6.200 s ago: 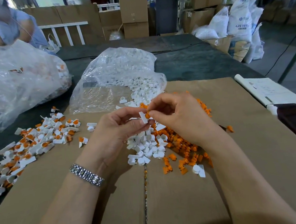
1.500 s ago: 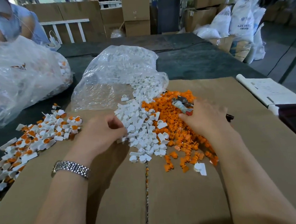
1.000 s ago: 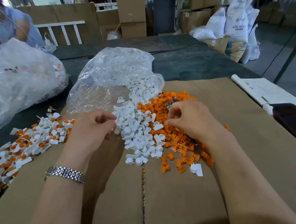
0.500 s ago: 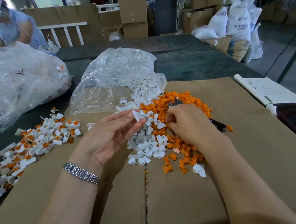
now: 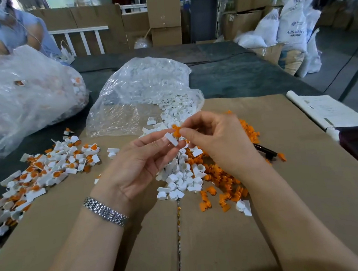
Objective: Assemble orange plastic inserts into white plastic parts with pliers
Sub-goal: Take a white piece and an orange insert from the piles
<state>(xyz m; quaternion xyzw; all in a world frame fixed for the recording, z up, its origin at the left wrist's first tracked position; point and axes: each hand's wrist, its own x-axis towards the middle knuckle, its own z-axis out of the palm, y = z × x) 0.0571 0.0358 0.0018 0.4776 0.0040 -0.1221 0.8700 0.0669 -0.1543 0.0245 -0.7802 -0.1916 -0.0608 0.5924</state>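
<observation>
My left hand (image 5: pixel 138 165) pinches a small white plastic part (image 5: pixel 171 138) between thumb and fingertips, above the parts heap. My right hand (image 5: pixel 218 141) pinches an orange insert (image 5: pixel 176 131) and holds it against the top of that white part. Under the hands lie a heap of loose white parts (image 5: pixel 181 177) and a heap of orange inserts (image 5: pixel 225 180) on the cardboard sheet (image 5: pixel 304 190). A dark pliers handle (image 5: pixel 265 151) sticks out from behind my right hand, lying on the cardboard.
A pile of assembled white-and-orange pieces (image 5: pixel 38 172) lies at the left. A clear bag of white parts (image 5: pixel 145 95) spills open behind the hands. A larger clear bag (image 5: pixel 23 97) sits far left, with another person (image 5: pixel 18 34) behind it. Papers (image 5: pixel 329 112) lie at the right edge.
My right hand left the orange heap, rose with an insert and met the white part held in my left hand. The pliers stay on the cardboard.
</observation>
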